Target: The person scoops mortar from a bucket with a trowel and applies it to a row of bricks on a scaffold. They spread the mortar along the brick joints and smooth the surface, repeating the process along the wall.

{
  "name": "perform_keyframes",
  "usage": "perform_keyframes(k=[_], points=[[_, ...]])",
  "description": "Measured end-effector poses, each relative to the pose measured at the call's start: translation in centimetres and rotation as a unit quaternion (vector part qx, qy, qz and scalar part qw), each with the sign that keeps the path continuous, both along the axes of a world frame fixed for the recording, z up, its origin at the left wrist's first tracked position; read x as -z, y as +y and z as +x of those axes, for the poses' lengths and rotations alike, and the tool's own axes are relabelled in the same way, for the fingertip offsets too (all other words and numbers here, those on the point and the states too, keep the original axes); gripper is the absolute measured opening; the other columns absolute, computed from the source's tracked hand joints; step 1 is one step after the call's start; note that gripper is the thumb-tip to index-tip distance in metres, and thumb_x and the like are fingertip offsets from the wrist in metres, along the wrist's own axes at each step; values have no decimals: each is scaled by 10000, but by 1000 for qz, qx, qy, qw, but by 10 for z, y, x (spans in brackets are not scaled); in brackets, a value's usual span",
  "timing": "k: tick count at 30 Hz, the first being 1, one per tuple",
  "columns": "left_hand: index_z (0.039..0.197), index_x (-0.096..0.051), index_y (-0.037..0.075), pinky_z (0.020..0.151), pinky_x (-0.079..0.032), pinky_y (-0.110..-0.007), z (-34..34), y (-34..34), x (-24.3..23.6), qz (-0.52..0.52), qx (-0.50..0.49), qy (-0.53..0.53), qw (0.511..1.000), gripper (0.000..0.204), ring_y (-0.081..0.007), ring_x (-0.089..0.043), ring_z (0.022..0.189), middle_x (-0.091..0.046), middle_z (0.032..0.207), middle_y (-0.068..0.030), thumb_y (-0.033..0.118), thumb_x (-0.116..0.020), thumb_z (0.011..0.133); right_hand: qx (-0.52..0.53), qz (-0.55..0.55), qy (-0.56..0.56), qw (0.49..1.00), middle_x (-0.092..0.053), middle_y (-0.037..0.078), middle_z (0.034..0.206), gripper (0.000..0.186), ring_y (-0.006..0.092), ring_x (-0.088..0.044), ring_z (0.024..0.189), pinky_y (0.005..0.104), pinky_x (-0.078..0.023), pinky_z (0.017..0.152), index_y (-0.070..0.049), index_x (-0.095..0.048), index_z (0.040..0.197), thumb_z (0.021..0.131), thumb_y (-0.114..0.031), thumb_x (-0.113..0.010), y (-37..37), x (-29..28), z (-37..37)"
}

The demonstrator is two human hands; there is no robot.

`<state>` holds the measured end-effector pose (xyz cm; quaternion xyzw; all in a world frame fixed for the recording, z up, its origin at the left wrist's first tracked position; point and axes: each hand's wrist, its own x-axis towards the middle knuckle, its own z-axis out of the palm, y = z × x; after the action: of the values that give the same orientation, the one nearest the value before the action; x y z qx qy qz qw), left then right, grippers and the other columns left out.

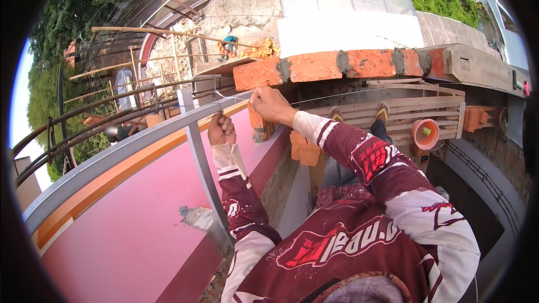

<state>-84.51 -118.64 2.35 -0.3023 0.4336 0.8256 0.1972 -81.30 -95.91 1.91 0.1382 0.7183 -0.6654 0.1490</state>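
Note:
A thin white string (323, 97) stretches from the right along the brick course to my right hand (272, 105). My right hand is closed on it, fingers pinched beside the end of the orange brick course (314, 67), which has grey mortar in its joints. Lower and to the left, my left hand (222, 130) is curled closed next to the grey metal rail (168, 125). A short slack length of string shows between the two hands, and my left fingers appear to pinch it; their tips are partly hidden.
Below the wall is a slatted wooden platform (415, 111) where my sandalled feet stand. An orange bucket (426, 134) with something green inside sits on it. Loose bricks (305, 148) lie near my legs. A pink wall (140, 213) drops away at left; bamboo poles and a person (229, 42) are far below.

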Motion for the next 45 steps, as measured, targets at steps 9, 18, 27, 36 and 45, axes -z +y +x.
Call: perform_keyframes(k=[9, 18, 27, 36, 45], points=[[1034, -568, 23, 465, -364, -211, 21, 29, 1, -33, -92, 21, 995, 126, -101, -452, 576, -523, 725, 3, 131, -573, 967, -19, 64, 6, 998, -674, 247, 928, 260, 414, -648, 925, 475, -496, 834, 16, -650, 916, 890, -204, -514, 0, 6, 16], [1101, -548, 8, 395, -298, -172, 10, 44, -1, -119, -65, -19, 991, 161, -57, -421, 553, -624, 909, -61, 103, -523, 973, -5, 66, 6, 998, -668, 280, 917, 280, 459, -646, 906, 512, -507, 811, 5, -648, 911, 901, -231, -497, 12, -4, 13], [978, -549, 4, 372, -300, -175, -2, 41, 9, 20, -82, -72, 994, 79, -90, -509, 593, -600, 833, -89, 73, -514, 963, -25, 87, -10, 996, -681, 223, 878, 224, 408, -654, 884, 480, -500, 802, -40, -657, 877, 857, -199, -500, 21, -16, 13], [919, -539, 18, 376, -327, -195, 0, 36, 26, 163, -144, -74, 973, 50, -133, -515, 589, -574, 799, -96, 67, -541, 931, -34, 101, -16, 994, -684, 218, 870, 224, 399, -661, 882, 474, -508, 795, -46, -670, 860, 860, -212, -519, 21, -18, 12], [921, -546, 40, 375, -313, -199, 3, 37, 31, 143, -117, -43, 982, 48, -125, -488, 560, -599, 816, -109, 87, -542, 932, -32, 117, 11, 993, -681, 229, 873, 243, 396, -662, 887, 475, -510, 791, -41, -667, 848, 874, -240, -532, 20, 5, 8]])
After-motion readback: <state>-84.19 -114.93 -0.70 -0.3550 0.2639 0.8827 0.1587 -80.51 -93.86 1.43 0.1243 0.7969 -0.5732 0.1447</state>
